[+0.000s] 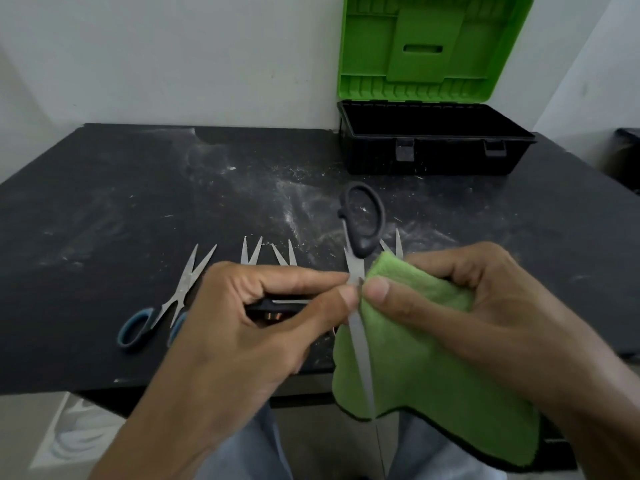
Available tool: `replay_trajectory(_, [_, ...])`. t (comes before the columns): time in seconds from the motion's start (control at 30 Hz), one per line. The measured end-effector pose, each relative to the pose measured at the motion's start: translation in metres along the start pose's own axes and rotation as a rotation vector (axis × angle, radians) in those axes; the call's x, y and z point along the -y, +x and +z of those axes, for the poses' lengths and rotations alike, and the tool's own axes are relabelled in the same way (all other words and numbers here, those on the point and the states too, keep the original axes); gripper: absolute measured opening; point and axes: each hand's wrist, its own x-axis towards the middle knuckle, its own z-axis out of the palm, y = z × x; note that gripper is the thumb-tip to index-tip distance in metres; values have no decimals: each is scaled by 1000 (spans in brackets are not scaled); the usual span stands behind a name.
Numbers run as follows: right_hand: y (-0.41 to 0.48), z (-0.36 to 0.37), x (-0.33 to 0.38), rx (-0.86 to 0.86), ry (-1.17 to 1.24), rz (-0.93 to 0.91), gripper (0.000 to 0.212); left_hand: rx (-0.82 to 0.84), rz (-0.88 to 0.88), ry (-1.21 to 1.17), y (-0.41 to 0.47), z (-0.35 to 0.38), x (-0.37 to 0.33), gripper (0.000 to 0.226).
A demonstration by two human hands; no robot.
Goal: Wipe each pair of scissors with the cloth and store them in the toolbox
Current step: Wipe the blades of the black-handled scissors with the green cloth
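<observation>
we are in the wiping step, and by our reading early in the job. our left hand [249, 323] pinches the black-handled scissors [363, 245] at the pivot between thumb and forefinger, with the other fingers curled round the second handle. the pair is spread wide, one handle loop standing up and one blade pointing down toward us. our right hand [467, 306] grips the green cloth [433, 375], thumb pressing it against the scissors right at the pivot. the two hands meet there, and the lower blade lies across the cloth's face.

on the dark, dusty surface [104, 202] a blue-handled pair [180, 289] lies open to the left. behind our hands we see the blade tips of what look like three more pairs [255, 251] [292, 254] [398, 244], their handles hidden.

the toolbox [433, 157] stands open at the back right, its green lid [433, 46] upright against the wall. its inside is dark, so we cannot tell whether any pair is stored yet.

we judge that this pair needs its wipe finished and a trip to the box, and then some four pairs on the surface need the same.
</observation>
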Motion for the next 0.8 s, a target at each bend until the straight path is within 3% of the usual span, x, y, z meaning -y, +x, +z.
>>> replay_trajectory(0.23, [5,-7,-2,92,44,35,38,46,-22,12,1,-9,4,20])
replay_trajectory(0.47, [6,-3,-6,117,-17,7,54,65,-36,16,-1,-5,6,17])
replay_trajectory(0.67, [3,-6,-5,70,-54,31,42,51,-53,11,-3,-7,9,14])
replay_trajectory(0.8, [3,1,-4,33,-54,-31,52,86,-42,-15,-2,0,8,14])
